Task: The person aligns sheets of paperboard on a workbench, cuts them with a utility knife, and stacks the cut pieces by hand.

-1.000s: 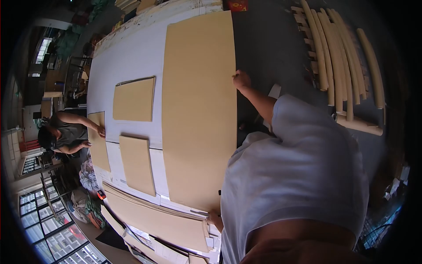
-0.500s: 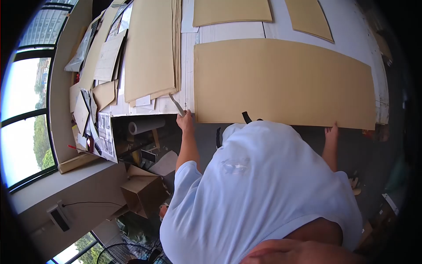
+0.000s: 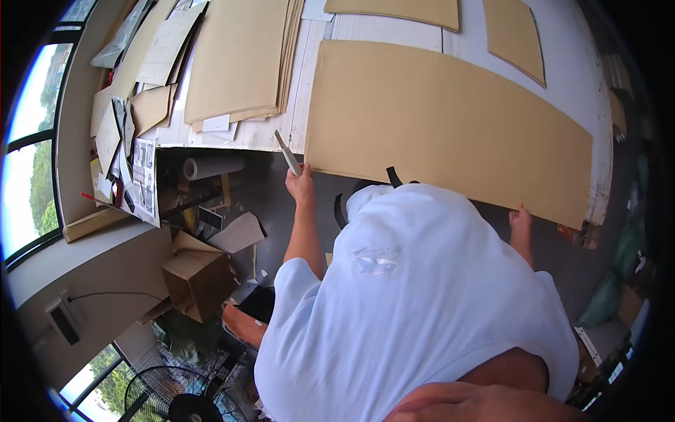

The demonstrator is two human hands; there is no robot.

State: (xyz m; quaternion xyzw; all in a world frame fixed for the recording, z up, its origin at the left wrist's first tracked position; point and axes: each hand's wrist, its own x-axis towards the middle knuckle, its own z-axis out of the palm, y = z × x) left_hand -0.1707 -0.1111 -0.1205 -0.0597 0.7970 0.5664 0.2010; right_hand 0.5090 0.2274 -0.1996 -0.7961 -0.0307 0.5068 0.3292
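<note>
A large tan board (image 3: 450,126) lies on the white worktable (image 3: 598,193), its long near edge facing my body. My left hand (image 3: 299,181) is closed round a slim, pale utility knife (image 3: 288,155) just beside the board's near left corner, the knife's tip pointing up and to the left. At the near edge toward the right end, my right hand (image 3: 520,216) pinches the board with its fingers, partly hidden by the edge.
Stacked tan boards (image 3: 235,63) and cut scraps (image 3: 107,137) lie on the table's left part. Smaller boards (image 3: 394,10) (image 3: 515,35) are beyond the large one. Below stand a roll (image 3: 211,167), a cardboard box (image 3: 199,281) and a fan (image 3: 190,408). Another person's limb (image 3: 242,325) shows at lower left.
The view has swung round from the co-worker's side toward the windows. My left hand and the knife now show fully; my right hand stays at the near edge of the board.
</note>
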